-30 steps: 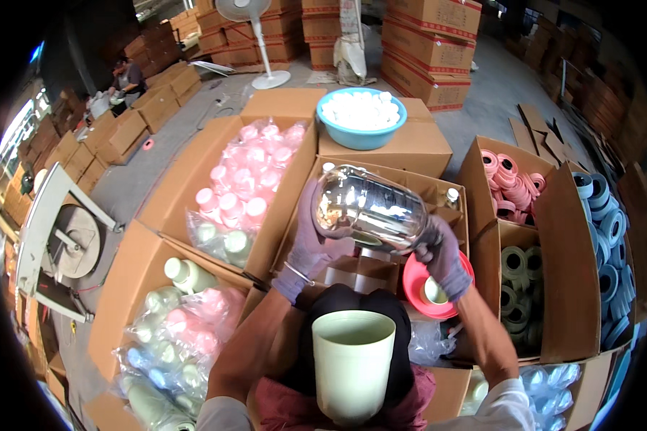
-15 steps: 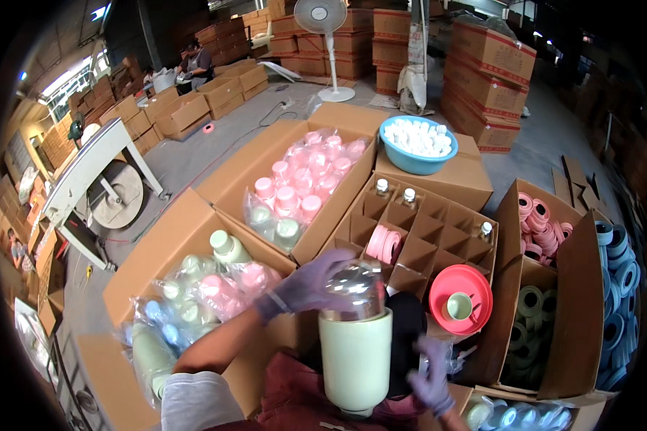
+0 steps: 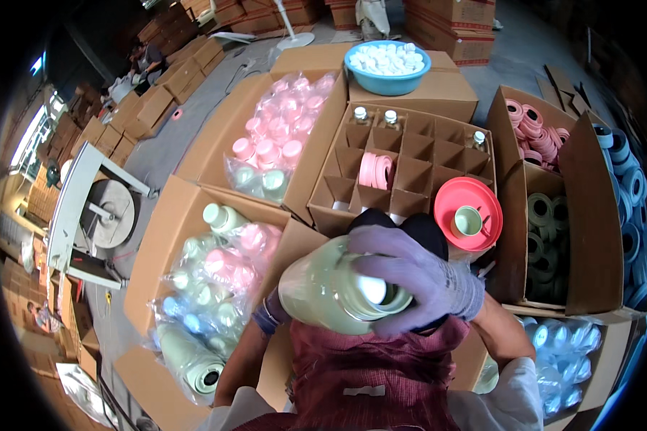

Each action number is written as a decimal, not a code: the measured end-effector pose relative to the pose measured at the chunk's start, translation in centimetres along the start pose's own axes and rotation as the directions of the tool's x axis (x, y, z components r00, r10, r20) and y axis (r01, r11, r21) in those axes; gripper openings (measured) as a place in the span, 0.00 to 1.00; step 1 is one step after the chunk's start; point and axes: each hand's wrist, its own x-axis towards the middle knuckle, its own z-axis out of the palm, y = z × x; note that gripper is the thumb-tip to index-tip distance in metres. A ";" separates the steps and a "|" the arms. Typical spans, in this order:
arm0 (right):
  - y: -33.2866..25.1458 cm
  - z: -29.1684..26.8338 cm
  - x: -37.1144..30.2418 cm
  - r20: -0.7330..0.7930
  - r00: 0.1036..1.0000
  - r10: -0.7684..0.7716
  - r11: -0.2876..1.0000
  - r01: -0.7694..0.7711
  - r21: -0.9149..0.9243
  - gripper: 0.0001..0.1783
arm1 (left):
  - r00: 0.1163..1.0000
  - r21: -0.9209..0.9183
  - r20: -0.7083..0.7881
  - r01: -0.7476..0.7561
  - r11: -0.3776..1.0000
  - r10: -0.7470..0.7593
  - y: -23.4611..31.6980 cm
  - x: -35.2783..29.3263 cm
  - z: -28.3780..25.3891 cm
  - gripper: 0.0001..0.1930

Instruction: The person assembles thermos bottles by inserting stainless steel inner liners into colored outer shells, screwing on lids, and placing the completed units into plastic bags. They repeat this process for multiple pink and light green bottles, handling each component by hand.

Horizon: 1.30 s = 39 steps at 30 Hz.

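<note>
R hand (image 3: 428, 276) grip clamped on neck end of tilted lt-green flask (image 3: 320, 287); L hand (image 3: 272, 312) at other end, grip mostly hidden, can't tell state.

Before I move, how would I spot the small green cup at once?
Start at the big divided carton in the middle. By its near right corner is a round red dish; the small cup sits inside. Unlike the dark green rings further right, the cup is pale and alone.

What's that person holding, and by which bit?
A pale green bottle. The right hand is curled over its open end. The left hand is at its other end, mostly hidden, so its exact grip cannot be told.
</note>
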 end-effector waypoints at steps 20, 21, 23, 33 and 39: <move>-1.7 -6.7 4.8 -0.008 0.991 0.133 0.985 -0.133 -0.110 0.44 | 0.695 0.152 -0.393 -0.596 0.788 0.602 17.2 15.1 0.6 0.47; -1.0 -6.8 4.7 -0.059 0.987 0.147 0.976 -0.155 -0.152 0.44 | 0.680 0.154 -0.412 -0.604 0.782 0.606 17.3 15.3 0.7 0.48; -0.7 -7.3 4.9 -0.194 0.956 0.220 0.944 -0.259 -0.206 0.46 | 0.649 0.160 -0.452 -0.616 0.772 0.612 17.5 16.1 0.8 0.49; 2.7 -5.6 4.6 -0.555 0.738 0.384 0.862 -0.502 -0.071 0.34 | 0.742 0.086 -0.551 -0.405 0.910 0.382 12.6 16.2 1.9 0.46; 3.3 -5.5 3.5 -0.487 0.810 0.326 0.876 -0.453 -0.167 0.34 | 0.776 0.057 -0.560 -0.314 0.948 0.291 8.1 15.0 3.7 0.44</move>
